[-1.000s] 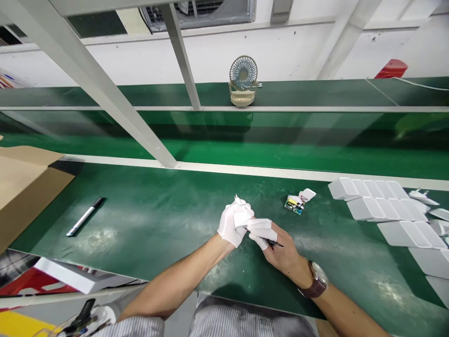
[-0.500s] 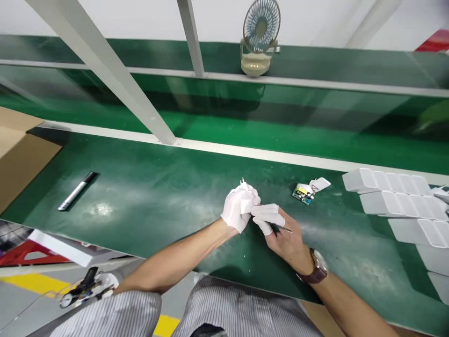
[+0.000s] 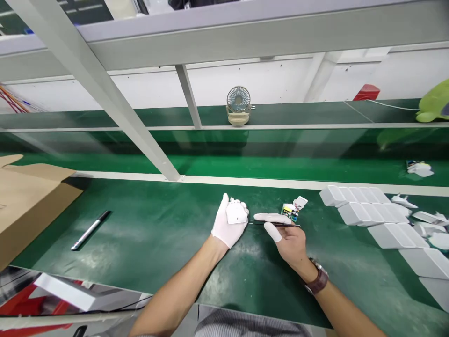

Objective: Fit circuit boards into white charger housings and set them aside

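Wide bare stretch of green bench mat left of the hands, only a slim black-and-silver marker pen there; rightward, small yellow-green circuit board and rows of white plastic housings crowd the way.

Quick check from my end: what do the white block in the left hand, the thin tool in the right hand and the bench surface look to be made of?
White block: looks like moulded plastic, smooth and matte, with rounded corners.
Thin tool: probably metal; dark, slender, with a slight glint.
Bench surface: seems a rubbery green mat, semi-gloss, showing scuffs and pale light patches.
Left hand: white glove, apparently fabric.
Right hand: white covers on two fingers only.
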`<state>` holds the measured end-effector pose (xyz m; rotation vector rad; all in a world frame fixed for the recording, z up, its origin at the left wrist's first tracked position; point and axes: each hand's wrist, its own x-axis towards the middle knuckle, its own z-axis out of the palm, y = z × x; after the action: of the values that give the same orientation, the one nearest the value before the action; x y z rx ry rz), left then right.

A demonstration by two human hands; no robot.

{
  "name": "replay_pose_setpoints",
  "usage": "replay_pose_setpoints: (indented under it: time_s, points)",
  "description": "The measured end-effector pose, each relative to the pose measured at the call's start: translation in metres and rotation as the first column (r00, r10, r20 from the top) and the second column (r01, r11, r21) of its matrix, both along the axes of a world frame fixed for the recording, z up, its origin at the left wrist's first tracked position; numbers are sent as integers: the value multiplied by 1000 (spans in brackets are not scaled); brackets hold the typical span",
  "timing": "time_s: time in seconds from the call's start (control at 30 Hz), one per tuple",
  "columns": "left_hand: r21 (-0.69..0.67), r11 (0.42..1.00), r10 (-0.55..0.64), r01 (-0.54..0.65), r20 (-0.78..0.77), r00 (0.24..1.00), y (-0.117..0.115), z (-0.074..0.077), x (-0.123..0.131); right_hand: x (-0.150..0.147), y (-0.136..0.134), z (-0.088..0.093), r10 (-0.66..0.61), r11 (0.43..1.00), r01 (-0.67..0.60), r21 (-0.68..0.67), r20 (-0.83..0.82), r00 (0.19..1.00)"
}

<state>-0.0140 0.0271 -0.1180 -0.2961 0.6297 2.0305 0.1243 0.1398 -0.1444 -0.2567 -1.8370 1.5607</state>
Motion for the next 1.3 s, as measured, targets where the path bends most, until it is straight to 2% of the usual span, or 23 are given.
replay_pose_setpoints:
  time_s: [0.13,0.5,0.73,0.93,1.1,1.3]
  points:
    - [135,990,-36,31,34,999,0,4,5,-2,-1,-1,-2,1000,3,-8,18,1000]
    - [183,983,-4,-18,121,993,2,-4,15,1,-5,-11,-16,999,14,35,52,999]
    - [142,989,21,-40,135,991,3,-3,15,1,-5,-7,-11,1000,9,23,62,998]
    - [178,984,-10,-8,104,994,3,-8,14,2,-6,-6,0,1000,1,-17,41,999]
    - [168,985,2,-25,137,991,3,-12,13,2,-7,-4,-58,998,58,19,40,997]
    - [106,994,26,-37,105,994,1,-17,11,3,-6,1,-34,999,31,44,60,998]
